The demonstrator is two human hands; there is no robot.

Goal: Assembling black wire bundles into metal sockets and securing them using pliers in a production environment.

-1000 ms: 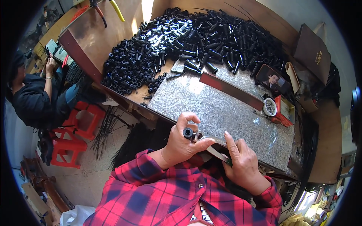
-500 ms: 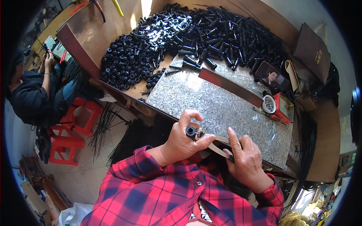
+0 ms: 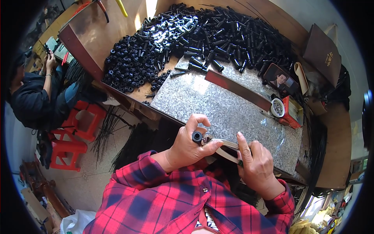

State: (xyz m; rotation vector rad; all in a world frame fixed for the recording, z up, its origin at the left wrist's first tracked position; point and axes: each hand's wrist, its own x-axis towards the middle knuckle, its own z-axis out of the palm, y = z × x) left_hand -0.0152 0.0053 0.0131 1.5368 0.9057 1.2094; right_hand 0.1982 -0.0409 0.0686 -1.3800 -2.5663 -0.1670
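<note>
My left hand (image 3: 184,148) is closed around a short black plastic tube (image 3: 197,136), whose round open end faces up at me. Beside that end are the jaws of metal pliers (image 3: 230,157) with long curved handles; the left thumb lies over the tool near the jaws. My right hand (image 3: 258,165) grips the far ends of the handles, its index finger stretched along them. A bit of green shows at the handle end. The handles stand apart. Fingers partly hide the jaws, so what they bite on cannot be made out.
A speckled stone slab (image 3: 218,103) lies ahead, with a dark red wooden strip (image 3: 237,89) across it. Behind is a large heap of black plastic parts (image 3: 230,35). A white bowl of small pieces (image 3: 277,107) stands by a red box (image 3: 293,112). Left are red stools (image 3: 68,151) and a seated person (image 3: 33,97).
My right hand has shifted slightly right, and its fingers have loosened a little on the pliers' handles. My left hand and the black tube have stayed nearly in place.
</note>
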